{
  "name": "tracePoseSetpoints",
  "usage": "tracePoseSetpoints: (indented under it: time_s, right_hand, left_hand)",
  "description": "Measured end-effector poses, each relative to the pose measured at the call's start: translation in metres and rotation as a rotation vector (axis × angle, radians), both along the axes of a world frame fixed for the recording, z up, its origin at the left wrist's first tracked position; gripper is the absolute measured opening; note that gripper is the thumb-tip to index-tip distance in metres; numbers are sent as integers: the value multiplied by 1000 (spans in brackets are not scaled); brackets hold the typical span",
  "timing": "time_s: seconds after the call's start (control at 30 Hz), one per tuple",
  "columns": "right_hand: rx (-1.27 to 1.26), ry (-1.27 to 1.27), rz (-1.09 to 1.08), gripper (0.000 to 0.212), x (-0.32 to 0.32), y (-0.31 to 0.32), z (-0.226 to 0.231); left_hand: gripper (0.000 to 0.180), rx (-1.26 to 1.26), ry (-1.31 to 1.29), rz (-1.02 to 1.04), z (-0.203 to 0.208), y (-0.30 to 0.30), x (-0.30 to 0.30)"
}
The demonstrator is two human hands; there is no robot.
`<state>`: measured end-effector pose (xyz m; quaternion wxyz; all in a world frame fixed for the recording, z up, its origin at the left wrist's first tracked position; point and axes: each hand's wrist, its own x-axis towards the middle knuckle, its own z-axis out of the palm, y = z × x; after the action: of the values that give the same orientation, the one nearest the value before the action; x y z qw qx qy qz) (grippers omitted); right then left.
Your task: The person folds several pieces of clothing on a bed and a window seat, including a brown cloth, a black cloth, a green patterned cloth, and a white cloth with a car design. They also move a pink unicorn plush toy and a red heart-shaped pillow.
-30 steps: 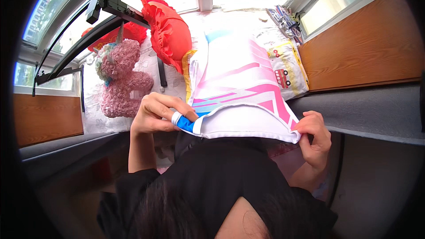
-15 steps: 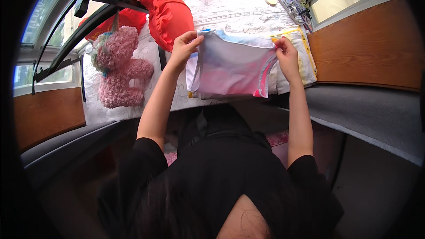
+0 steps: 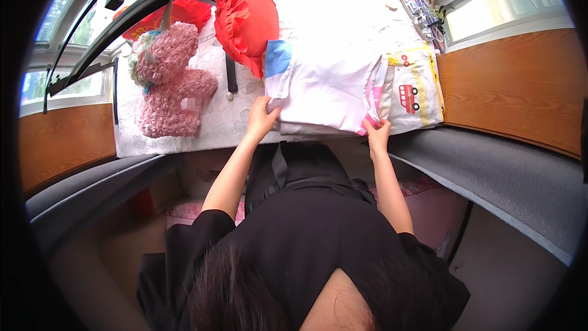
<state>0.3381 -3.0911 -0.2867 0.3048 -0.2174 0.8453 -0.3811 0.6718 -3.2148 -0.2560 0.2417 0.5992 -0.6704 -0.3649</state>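
Observation:
A white piece of clothing (image 3: 331, 95) with pink trim and a light blue patch lies spread over the table, its near edge toward me. My left hand (image 3: 262, 121) pinches it at the near left side, thumb on top. At the near right corner, by the pink trim, my right hand (image 3: 377, 138) grips the edge between thumb and fingers. Under its right side lies a folded white-and-yellow cloth (image 3: 422, 79) printed with a red vehicle.
A pink unicorn plush (image 3: 174, 86) stands on the white table cover (image 3: 226, 125) at left, below a black stand arm (image 3: 98, 61). Behind the clothing is a red ruffled cushion (image 3: 248, 18). Thin hangers or clips (image 3: 422, 18) sit at the back right, beside a wooden panel (image 3: 511, 83).
Both hands have come down toward me from the clothing's far corners to its near edge. The clothing, held up before, now lies flat on the table.

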Motion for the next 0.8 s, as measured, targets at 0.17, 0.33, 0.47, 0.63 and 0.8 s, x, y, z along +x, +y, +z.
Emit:
tracePoseSetpoints:
  time_s: [0.17,0.33,0.47,0.63,0.8]
  right_hand:
    - [-201,-656,-14,38,-20,-2,41]
    - [-297,-688,-54,22,-30,11,69]
    - [-87,-588,-109,28,-31,26,21]
    - [-167,-381,25,45,-23,-1,7]
    - [-263,-408,174,35,-24,-21,47]
  left_hand:
    - [25,324,497,313,12,5,19]
    - [22,354,567,337,13,33,46]
    - [35,574,543,373,-4,55,46]
    - [50,478,383,384,2,32,25]
    - [49,286,74,167,-15,24,35]
